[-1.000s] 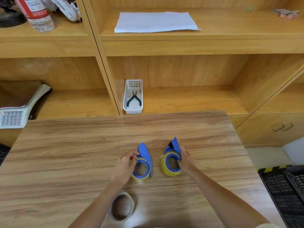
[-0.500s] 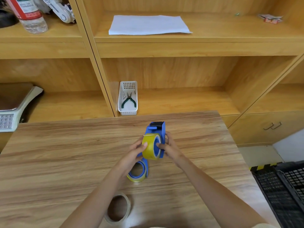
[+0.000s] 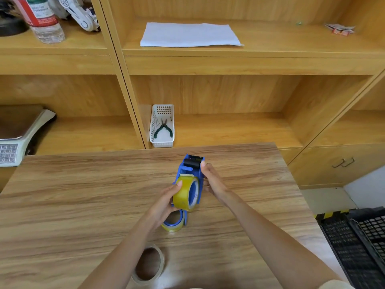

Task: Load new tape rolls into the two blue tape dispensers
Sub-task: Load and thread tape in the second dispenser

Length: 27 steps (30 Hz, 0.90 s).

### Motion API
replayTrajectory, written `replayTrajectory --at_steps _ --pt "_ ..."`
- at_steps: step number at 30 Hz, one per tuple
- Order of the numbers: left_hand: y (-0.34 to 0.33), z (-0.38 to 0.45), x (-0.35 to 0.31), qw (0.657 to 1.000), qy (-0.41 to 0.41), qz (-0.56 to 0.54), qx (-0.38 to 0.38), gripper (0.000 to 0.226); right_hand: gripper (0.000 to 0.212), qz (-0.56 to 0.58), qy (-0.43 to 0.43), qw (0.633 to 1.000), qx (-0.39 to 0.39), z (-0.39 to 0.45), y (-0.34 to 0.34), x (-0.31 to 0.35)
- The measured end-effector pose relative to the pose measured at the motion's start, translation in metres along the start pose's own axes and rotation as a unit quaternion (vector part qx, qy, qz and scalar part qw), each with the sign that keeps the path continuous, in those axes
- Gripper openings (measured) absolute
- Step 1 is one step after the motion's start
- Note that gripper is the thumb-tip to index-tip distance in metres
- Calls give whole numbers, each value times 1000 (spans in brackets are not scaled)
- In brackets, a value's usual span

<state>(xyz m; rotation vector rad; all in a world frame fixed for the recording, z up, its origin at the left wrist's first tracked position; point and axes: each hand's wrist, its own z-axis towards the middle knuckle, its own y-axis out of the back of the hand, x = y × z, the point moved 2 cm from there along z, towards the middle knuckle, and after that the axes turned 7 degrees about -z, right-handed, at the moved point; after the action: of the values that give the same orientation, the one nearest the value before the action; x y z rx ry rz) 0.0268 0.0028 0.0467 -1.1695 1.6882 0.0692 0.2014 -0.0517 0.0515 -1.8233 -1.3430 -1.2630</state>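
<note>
Both hands were closed on 1 blue tape dispenser [image 3: 192,174], which was lifted clear of the wooden table [image 3: 73,195]. The right hand [image 3: 212,181] gripped its right side plate, thumb up near the black roller and the toothed cutter at the far end. The left hand [image 3: 166,202] held the near, left side, its fingertips pressed against the yellow tape roll [image 3: 184,193] seated in the dispenser. The roll stood on edge, its blue hub facing right, and a short tab of tape lay over the blue body just beyond the roll.

Directly under the left hand, the second blue dispenser [image 3: 174,221] lay flat on the table with a thinner yellowish roll around its hub; the hand covered part of it. Nearer the person, a loose clear tape roll [image 3: 149,265] lay flat on the table, partly hidden behind the left forearm and apart from the second dispenser.

Beyond the table stood wooden shelving [image 3: 229,63]. On the lower shelf, a white slotted basket [image 3: 162,142] held green-handled pliers [image 3: 163,129]. A white sheet [image 3: 189,34] lay on the upper shelf. To the left sat a weighing scale [image 3: 18,134] with a keypad, and above it a plastic bottle [image 3: 43,17]. A black crate [image 3: 358,243] stood on the floor at the right.
</note>
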Motion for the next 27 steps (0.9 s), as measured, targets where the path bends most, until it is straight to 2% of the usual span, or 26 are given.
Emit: replayTrajectory --at_steps 3,4,7,9,12,15,17,20,25,27 --pt "-3 -3 -1 1000 6 2 10 46 50 -10 2 1000 21 -2 -3 1" --pt "-4 -4 -1 1000 7 -4 9 45 46 -13 8 999 28 -4 -4 2" --pt "-1 -6 2 1000 13 -12 9 45 51 -24 24 998 50 -6 -8 4" --pt "0 -8 4 999 29 0 15 46 50 -69 42 995 58 -4 -9 5" --pt "0 -12 6 999 43 9 14 50 44 -159 94 981 64 -3 -8 9" --pt "1 -13 6 999 45 5 5 48 40 -200 180 963 32 -10 -3 25" --pt "2 -14 6 999 50 11 2 44 28 -286 251 925 2 -14 1 39" --pt "0 -15 7 998 58 24 -1 44 12 -456 286 843 4 -16 0 47" --pt "-1 -17 8 998 57 33 -17 42 21 -611 285 739 20 -22 -6 54" --pt "0 -17 9 997 59 39 -19 42 24 -635 290 716 5 -25 -8 57"
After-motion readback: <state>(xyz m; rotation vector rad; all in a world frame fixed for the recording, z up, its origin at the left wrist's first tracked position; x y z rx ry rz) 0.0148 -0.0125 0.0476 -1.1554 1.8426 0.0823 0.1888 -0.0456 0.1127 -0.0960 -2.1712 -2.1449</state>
